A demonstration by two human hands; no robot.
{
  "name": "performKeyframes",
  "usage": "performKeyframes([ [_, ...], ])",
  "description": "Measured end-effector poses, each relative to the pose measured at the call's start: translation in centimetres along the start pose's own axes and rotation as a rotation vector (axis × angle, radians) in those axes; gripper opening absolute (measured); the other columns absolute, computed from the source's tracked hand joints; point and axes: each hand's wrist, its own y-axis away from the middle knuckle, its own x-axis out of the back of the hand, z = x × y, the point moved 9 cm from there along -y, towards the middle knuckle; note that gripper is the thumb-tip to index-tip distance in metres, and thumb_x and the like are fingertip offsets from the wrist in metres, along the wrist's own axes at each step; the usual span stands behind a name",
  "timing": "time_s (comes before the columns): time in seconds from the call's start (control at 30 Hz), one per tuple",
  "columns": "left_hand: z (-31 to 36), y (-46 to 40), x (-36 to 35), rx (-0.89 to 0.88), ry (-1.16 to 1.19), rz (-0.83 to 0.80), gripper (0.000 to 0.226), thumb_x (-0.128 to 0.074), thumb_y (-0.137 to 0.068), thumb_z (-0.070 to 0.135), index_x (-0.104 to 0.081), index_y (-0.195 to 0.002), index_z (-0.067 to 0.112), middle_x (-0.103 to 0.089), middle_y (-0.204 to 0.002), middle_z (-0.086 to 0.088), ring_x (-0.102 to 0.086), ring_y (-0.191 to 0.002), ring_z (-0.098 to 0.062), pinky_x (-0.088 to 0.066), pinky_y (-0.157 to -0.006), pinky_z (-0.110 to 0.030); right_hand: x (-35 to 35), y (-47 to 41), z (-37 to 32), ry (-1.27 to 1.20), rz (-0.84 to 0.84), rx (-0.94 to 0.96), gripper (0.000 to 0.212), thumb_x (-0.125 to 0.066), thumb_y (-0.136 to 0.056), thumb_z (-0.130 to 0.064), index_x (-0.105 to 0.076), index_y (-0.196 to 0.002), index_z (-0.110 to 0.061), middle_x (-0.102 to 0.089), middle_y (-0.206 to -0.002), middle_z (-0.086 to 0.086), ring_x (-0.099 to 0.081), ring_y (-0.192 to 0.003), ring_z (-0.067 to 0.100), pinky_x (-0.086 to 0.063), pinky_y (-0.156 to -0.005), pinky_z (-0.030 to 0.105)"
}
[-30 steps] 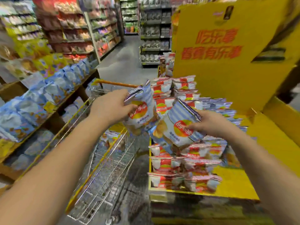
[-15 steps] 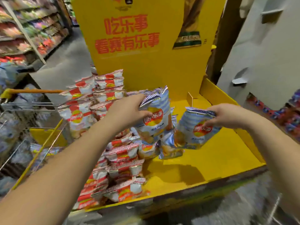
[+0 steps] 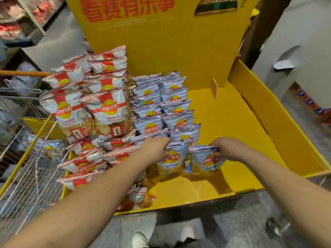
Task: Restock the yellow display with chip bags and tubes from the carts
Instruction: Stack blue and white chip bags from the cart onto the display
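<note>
The yellow display [image 3: 231, 122] is a cardboard tray with a tall back panel. Red-and-white chip bags [image 3: 105, 108] are stacked on its left side, and blue-striped chip bags [image 3: 161, 102] stand in rows at its middle. My left hand [image 3: 155, 149] grips the top edge of one blue-striped bag [image 3: 172, 158] at the front of those rows. My right hand [image 3: 227, 146] grips the top of a second blue-striped bag [image 3: 206, 160] right beside it. Both bags stand upright, low over the tray floor. No tubes are in view.
A wire shopping cart [image 3: 26, 158] with a yellow frame and an orange handle stands left of the display, with bags inside. The tray's right half is bare yellow floor with a raised side wall [image 3: 279, 126]. Store shelves [image 3: 19, 20] fill the far left. A grey wall rises at right.
Both hands carried the blue-striped bags from over the cart, right across the display, then down to the front of the blue rows. The view swung right and down.
</note>
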Motion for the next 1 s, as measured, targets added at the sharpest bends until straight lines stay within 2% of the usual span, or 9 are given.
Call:
performKeyframes([
  [0.17,-2.3,-0.1,-4.3,0.095,0.016,-0.077,0.022,-0.060,-0.090,0.027,-0.044,-0.103,0.019,-0.061,-0.108,-0.008,-0.057,-0.106,-0.031,-0.036,-0.091,-0.040,-2.7,-3.3,-3.1,0.068,0.030,0.101,0.040,-0.066,-0.083,-0.043,-0.060,-0.121,-0.034,-0.064,-0.109,-0.002,-0.057,-0.106,0.023,-0.050,-0.075,0.035],
  [0.27,-3.2,0.0,-6.1,0.127,-0.020,-0.120,0.052,-0.063,-0.085,0.016,-0.041,-0.132,0.013,-0.056,-0.125,-0.009,-0.055,-0.114,-0.031,-0.034,-0.099,-0.043,-3.5,-5.0,-4.9,0.152,0.072,0.157,0.047,-0.063,-0.087,-0.045,-0.054,-0.132,-0.034,-0.061,-0.122,-0.003,-0.054,-0.114,0.024,-0.048,-0.080,0.033],
  [0.3,-3.5,0.0,-6.5,0.131,-0.024,-0.121,0.057,-0.063,-0.084,0.014,-0.039,-0.135,0.013,-0.055,-0.128,-0.009,-0.055,-0.115,-0.031,-0.035,-0.100,-0.044,-3.5,-5.5,-5.4,0.168,0.080,0.158,0.047,-0.062,-0.088,-0.045,-0.053,-0.133,-0.032,-0.060,-0.126,-0.003,-0.052,-0.116,0.024,-0.047,-0.082,0.033],
  [0.47,-4.0,-0.3,-7.0,0.170,-0.062,-0.044,0.038,-0.056,-0.089,0.014,-0.043,-0.125,0.015,-0.056,-0.121,-0.008,-0.056,-0.108,-0.029,-0.037,-0.094,-0.041,-2.4,-6.7,-6.7,0.195,0.144,0.152,0.045,-0.059,-0.091,-0.041,-0.052,-0.134,-0.029,-0.057,-0.129,-0.002,-0.048,-0.122,0.024,-0.044,-0.090,0.037],
  [0.6,-4.9,0.2,-6.6,0.237,-0.028,-0.029,0.038,-0.059,-0.087,0.011,-0.045,-0.121,0.016,-0.053,-0.119,-0.007,-0.052,-0.110,-0.028,-0.039,-0.091,-0.039,-2.3,-6.8,-7.2,0.206,0.165,0.137,0.045,-0.060,-0.092,-0.038,-0.049,-0.134,-0.026,-0.051,-0.135,-0.001,-0.041,-0.129,0.024,-0.039,-0.096,0.040],
  [0.73,-5.0,0.4,-6.2,0.264,0.019,-0.020,0.039,-0.064,-0.086,0.020,-0.044,-0.120,0.015,-0.052,-0.119,-0.009,-0.052,-0.110,-0.028,-0.041,-0.087,-0.038,-2.4,-6.5,-6.7,0.173,0.214,0.026,0.050,-0.058,-0.092,-0.044,-0.040,-0.135,-0.023,-0.045,-0.137,0.004,-0.037,-0.130,0.028,-0.036,-0.103,0.042],
  [0.87,-5.2,1.5,-4.0,0.245,0.200,0.080,0.042,-0.061,-0.091,0.033,-0.047,-0.125,0.013,-0.051,-0.124,-0.007,-0.052,-0.114,-0.028,-0.045,-0.088,-0.040,-0.1,-5.9,-7.1,0.122,0.190,-0.044,0.085,-0.066,-0.085,-0.053,-0.018,-0.151,-0.028,-0.031,-0.149,0.005,-0.029,-0.137,0.030,-0.030,-0.109,0.045],
  [0.93,-6.3,3.3,-2.1,0.271,0.382,0.179,0.044,-0.061,-0.091,0.035,-0.049,-0.128,0.015,-0.052,-0.126,-0.005,-0.053,-0.115,-0.026,-0.046,-0.090,-0.039,2.7,-4.9,-9.1,0.086,0.248,0.015,0.087,-0.067,-0.083,-0.054,-0.019,-0.151,-0.031,-0.031,-0.151,0.004,-0.029,-0.138,0.029,-0.029,-0.109,0.046],
  [1.0,-8.2,5.8,0.3,0.308,0.546,0.290,0.040,-0.060,-0.093,0.035,-0.052,-0.128,0.016,-0.054,-0.126,-0.003,-0.054,-0.113,-0.022,-0.046,-0.092,-0.036,6.3,-3.8,-12.1,0.002,0.331,0.088,0.079,-0.064,-0.083,-0.057,-0.028,-0.148,-0.028,-0.037,-0.146,0.003,-0.035,-0.134,0.027,-0.031,-0.108,0.045],
])
